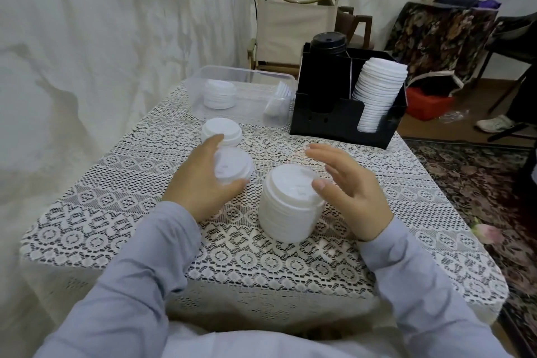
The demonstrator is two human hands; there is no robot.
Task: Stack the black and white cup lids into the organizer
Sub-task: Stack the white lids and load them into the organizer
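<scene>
Two hands work over a lace tablecloth [261, 264]. The left hand [200, 183] has its thumb and fingers curled round a short stack of white lids [235, 167], tipped a little toward the palm, probably so the lids can be carried as one bundle rather than one by one. Just beyond its fingertips sits another small white stack [222, 131], not held. To the right of that grip, the right hand [348, 192] is spread wide and holds nothing. Its thumb lies at the top rim of the tall stack of white lids [287, 206], though I cannot tell whether it touches. I judge it is poised to steady or clasp that column. Well beyond both hands stands the black organizer [343, 125]. Black lids [328, 41] fill its left compartment, and a leaning column of white lids [377, 90] rests against the front wall of its right. Left of it, a clear plastic bin [250, 71] holds more white lids. Much of the white stock is not yet in the organizer.
</scene>
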